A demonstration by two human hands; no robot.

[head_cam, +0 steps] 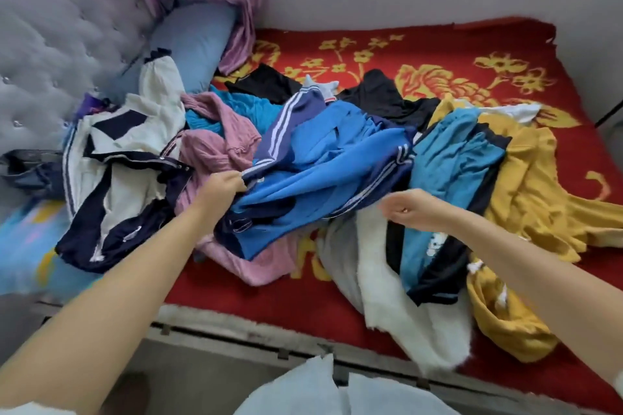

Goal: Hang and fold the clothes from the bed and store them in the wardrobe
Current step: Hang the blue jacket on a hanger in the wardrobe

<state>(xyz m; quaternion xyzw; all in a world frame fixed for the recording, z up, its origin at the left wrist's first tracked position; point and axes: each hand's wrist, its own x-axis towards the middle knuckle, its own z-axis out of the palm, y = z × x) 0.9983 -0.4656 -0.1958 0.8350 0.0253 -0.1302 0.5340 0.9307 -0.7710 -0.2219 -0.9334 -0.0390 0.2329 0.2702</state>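
- The blue striped jacket point(323, 158) lies on top of the clothes heap in the middle of the bed point(505, 40). Its long axis runs from about 8 o'clock near the bed's front edge up toward 1 o'clock.
- The left hand point(222, 187) is at the jacket's 9 o'clock edge, its fingers point(237, 184) curled round a bunch of the blue cloth and gripping it.
- The right hand point(409, 209) hovers at the jacket's 4 o'clock side, just beside its striped lower edge. Its fingers hang loosely curled and hold nothing that shows.
- Judgement: the left hand is the nearer and already has the garment. Lifting it free likely calls for the right hand to reach toward 10 o'clock and take the striped edge.
- The pink sweater point(215, 145) lies partly under the jacket at 9 o'clock and could drag along.
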